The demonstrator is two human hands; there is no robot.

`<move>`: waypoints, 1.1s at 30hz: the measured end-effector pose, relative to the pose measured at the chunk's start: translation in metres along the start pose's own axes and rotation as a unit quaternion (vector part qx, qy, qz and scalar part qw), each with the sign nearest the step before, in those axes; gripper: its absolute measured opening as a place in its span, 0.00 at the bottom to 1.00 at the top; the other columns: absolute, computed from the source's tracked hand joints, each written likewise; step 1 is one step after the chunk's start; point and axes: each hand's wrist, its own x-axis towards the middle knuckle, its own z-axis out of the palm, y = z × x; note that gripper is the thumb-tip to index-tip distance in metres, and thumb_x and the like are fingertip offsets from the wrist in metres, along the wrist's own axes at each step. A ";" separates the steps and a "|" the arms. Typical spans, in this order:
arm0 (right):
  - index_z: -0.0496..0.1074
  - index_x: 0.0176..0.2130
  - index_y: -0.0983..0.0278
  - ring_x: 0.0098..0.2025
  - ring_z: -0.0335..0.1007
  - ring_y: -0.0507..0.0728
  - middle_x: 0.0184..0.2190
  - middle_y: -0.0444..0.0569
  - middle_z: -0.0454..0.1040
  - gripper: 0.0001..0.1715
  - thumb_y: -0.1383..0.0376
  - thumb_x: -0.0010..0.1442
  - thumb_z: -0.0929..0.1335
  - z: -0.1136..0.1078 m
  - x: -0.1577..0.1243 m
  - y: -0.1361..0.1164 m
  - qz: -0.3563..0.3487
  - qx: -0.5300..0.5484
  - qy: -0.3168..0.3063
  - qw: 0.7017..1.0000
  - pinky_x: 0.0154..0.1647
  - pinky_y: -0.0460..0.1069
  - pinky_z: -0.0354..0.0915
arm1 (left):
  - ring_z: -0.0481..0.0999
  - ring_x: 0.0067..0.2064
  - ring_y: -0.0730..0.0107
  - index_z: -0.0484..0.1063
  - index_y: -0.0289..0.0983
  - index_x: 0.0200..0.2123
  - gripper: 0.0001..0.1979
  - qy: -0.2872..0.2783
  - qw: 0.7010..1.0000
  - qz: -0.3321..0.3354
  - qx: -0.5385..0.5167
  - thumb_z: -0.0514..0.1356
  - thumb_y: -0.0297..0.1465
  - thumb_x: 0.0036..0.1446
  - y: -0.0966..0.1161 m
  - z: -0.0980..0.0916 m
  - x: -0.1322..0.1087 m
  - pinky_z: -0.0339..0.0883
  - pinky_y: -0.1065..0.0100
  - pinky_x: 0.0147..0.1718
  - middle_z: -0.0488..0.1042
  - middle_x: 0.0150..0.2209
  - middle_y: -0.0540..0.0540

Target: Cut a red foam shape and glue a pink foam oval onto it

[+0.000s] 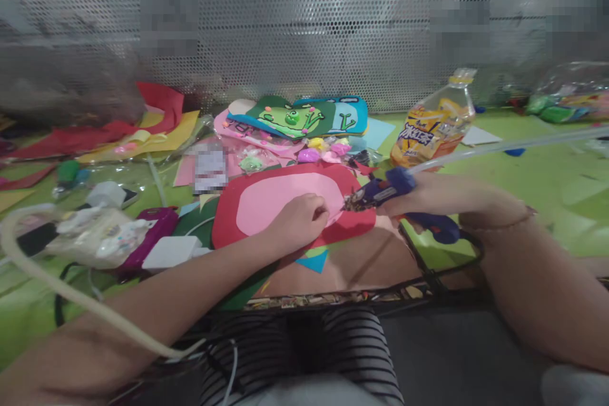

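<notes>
In front of me lies a red rounded sheet (223, 212) with a pink oval (266, 196) on top of it. My left hand (302, 219) rests over the right part of the pink oval, its fingers curled together; what they hold, if anything, is too small to name. A dark blue glue gun (385, 189) is in my right hand (423, 200), with a clear glue stick (504, 144) running out of its back. The gun's nozzle points left, close beside my left fingertips, at the right edge of the pink oval.
Behind the sheet are decorated craft pieces (290, 117) and small clay packets (309, 155). A drink bottle (432, 120) leans at the back right. White adapters (171, 252), cables and a magenta item (155, 228) sit at left, near red paper (90, 136). Cardboard (352, 269) lies underneath.
</notes>
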 end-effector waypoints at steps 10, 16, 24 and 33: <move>0.67 0.24 0.64 0.22 0.65 0.51 0.20 0.43 0.69 0.13 0.58 0.53 0.63 0.008 0.013 0.006 -0.023 -0.035 -0.118 0.992 0.22 0.45 0.62 | 0.67 0.30 0.69 0.66 0.36 0.25 0.06 -0.002 1.000 -0.003 -0.009 0.53 0.26 0.54 -0.001 0.001 -0.002 0.59 0.69 0.28 0.68 0.27 0.48; 0.64 0.22 0.63 0.20 0.60 0.50 0.17 0.41 0.65 0.08 0.63 0.49 0.64 0.012 0.018 0.002 -0.052 -0.056 -0.084 0.994 0.20 0.44 0.58 | 0.68 0.31 0.69 0.66 0.36 0.26 0.06 -0.005 1.000 -0.002 -0.012 0.53 0.26 0.54 -0.001 0.002 -0.002 0.60 0.69 0.29 0.69 0.28 0.48; 0.63 0.22 0.63 0.21 0.55 0.49 0.18 0.40 0.63 0.08 0.63 0.50 0.65 0.011 0.019 0.007 -0.044 -0.061 -0.086 0.993 0.20 0.44 0.56 | 0.69 0.31 0.68 0.68 0.36 0.26 0.07 -0.009 1.000 -0.006 -0.011 0.52 0.26 0.54 0.000 0.000 -0.001 0.61 0.68 0.30 0.70 0.29 0.47; 0.68 0.22 0.61 0.19 0.54 0.51 0.15 0.40 0.63 0.08 0.61 0.48 0.68 0.007 0.016 0.006 -0.010 -0.040 -0.039 0.998 0.17 0.46 0.52 | 0.69 0.32 0.68 0.68 0.36 0.27 0.07 -0.006 1.000 -0.002 -0.013 0.52 0.26 0.53 0.001 0.000 -0.003 0.61 0.69 0.30 0.71 0.29 0.47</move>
